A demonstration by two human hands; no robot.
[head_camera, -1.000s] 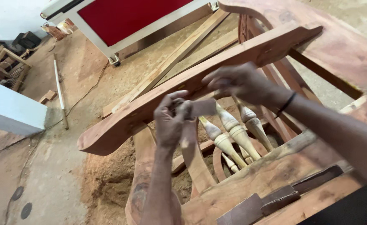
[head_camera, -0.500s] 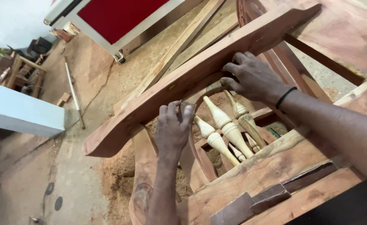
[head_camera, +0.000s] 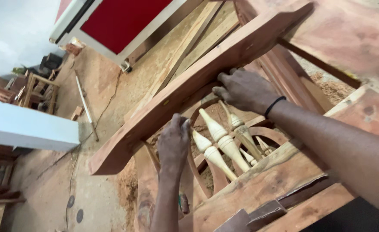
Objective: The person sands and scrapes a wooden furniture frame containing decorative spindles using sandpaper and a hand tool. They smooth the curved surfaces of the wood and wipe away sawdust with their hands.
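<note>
A reddish wooden armrest rail (head_camera: 189, 90) runs slantwise above a row of pale turned spindles (head_camera: 219, 139), all part of a wooden chair frame (head_camera: 280, 180). My left hand (head_camera: 173, 144) reaches up from below and its fingers press against the underside of the rail, beside the nearest spindle. My right hand (head_camera: 245, 89), a black band on the wrist, has its fingers curled on the rail's lower edge, just above the spindle tops. What lies under either palm is hidden.
A red panel in a white frame (head_camera: 120, 21) leans at the back. Long planks (head_camera: 185, 47) lie on the sawdust-covered floor. A white slab (head_camera: 26, 129) stands at the left, with a thin white pole (head_camera: 86, 107) and stacked wooden furniture parts (head_camera: 34, 88) beyond.
Both hands have left the small piece they held together. The left hand moved down and left under the rail; the right hand went up and right to the rail's edge.
</note>
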